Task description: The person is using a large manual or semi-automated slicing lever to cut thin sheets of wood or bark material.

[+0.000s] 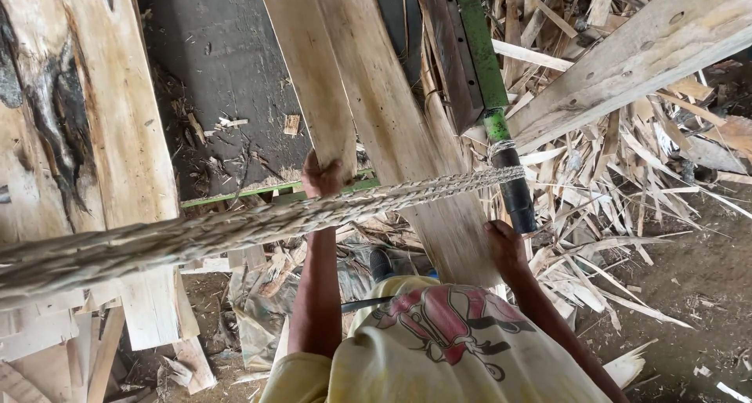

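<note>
planks fill most of the frame, and the person stands at the bottom centre in a pale yellow shirt [439,348] with a red print. the left hand [323,177], left of the middle of the frame, is closed around the near end of a narrow pale plank [309,66] that runs up toward the top of the frame. the right hand [505,246], right of centre and lower down, grips the right edge of a wider plank [399,129] lying just beside the narrow one; its fingers wrap the edge near the plank's lower end. a thick braided rope [235,227] stretches from the left edge across both forearms to a green bar [479,54] with a black handle [518,195], right of centre, where it is tied. a dark machine bed [219,74] shows in the upper left between the narrow plank and a broad, dark-stained board [86,137] at the far left. another long plank [627,58] slants across the upper right. wood offcuts and splinters [627,215] are heaped on the dirt floor [697,293] at the right.
</note>
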